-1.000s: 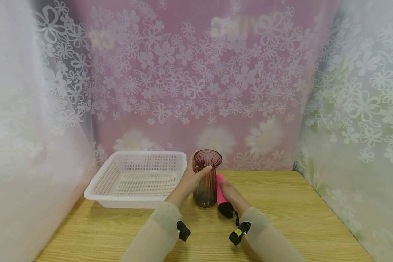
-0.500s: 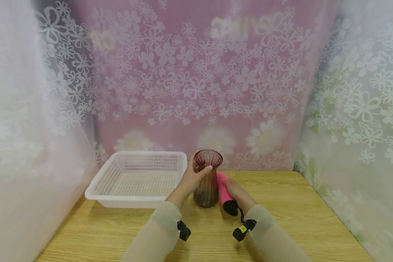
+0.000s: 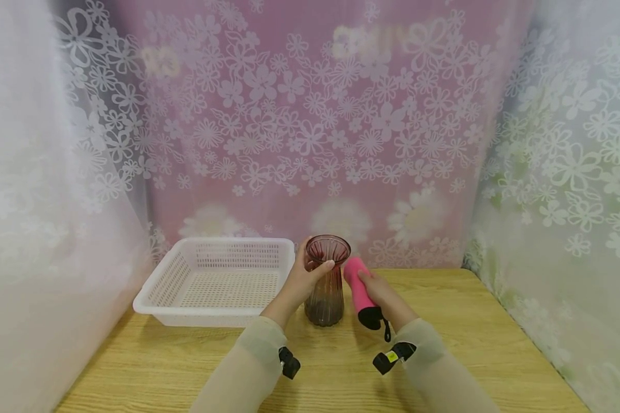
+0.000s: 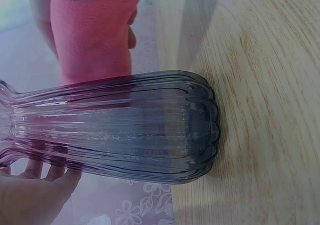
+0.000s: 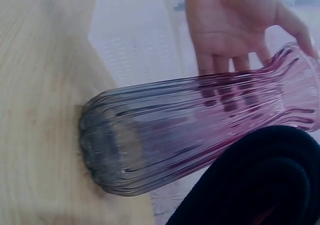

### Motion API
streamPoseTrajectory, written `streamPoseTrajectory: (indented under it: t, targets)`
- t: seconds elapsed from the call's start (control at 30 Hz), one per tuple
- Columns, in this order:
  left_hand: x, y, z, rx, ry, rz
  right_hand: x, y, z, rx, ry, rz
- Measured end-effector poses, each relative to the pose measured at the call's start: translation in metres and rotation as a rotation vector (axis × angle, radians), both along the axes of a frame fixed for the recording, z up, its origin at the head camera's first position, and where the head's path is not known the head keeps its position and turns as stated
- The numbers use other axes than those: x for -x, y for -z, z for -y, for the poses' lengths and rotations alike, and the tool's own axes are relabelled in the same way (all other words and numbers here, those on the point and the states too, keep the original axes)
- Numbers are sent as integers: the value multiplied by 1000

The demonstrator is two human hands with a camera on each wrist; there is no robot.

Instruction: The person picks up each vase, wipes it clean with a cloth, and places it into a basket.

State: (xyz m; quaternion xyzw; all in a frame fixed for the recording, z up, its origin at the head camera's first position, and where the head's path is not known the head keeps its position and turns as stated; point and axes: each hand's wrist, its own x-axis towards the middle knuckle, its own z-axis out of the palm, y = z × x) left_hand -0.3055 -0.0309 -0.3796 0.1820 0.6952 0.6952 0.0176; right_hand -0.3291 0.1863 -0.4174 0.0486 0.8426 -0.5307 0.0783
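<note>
A ribbed glass vase, wine-red at the flared top and smoky grey at the base, stands upright on the table. My left hand grips it near the neck, thumb across the front and fingers behind, which show through the glass in the right wrist view. My right hand holds a pink plush cloth roll with a black end and a dark cord loop. In the head view the roll slants beside the vase's right side, its top near the rim. The roll's black end covers part of the vase in the right wrist view.
A white perforated plastic basket stands to the left of the vase, close to my left forearm. The wood-grain table reaches back to a pink flowered curtain. Pale flowered curtains close off both sides.
My right hand has lifted the pink cloth roll up and to the right, away from the lower side of the vase. The left hand and the vase stay in place.
</note>
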Motion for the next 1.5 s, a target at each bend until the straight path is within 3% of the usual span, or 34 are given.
streamPoseTrajectory:
  t: [0.43, 0.87, 1.1, 1.27, 1.5]
  targets:
    - [3, 1, 2, -6, 27, 7, -11, -30, -6, 38, 8, -35]
    - [2, 0, 0, 7, 8, 17, -20, -54, -5, 100, -20, -127]
    - [25, 24, -3, -9, -12, 21, -24, -57, 0, 155, -10, -182]
    - [27, 29, -4, -14, -23, 6, -25, -56, 7, 175, 25, -260]
    - [26, 28, -5, -21, -29, -8, -23, -44, 17, 164, 66, -461]
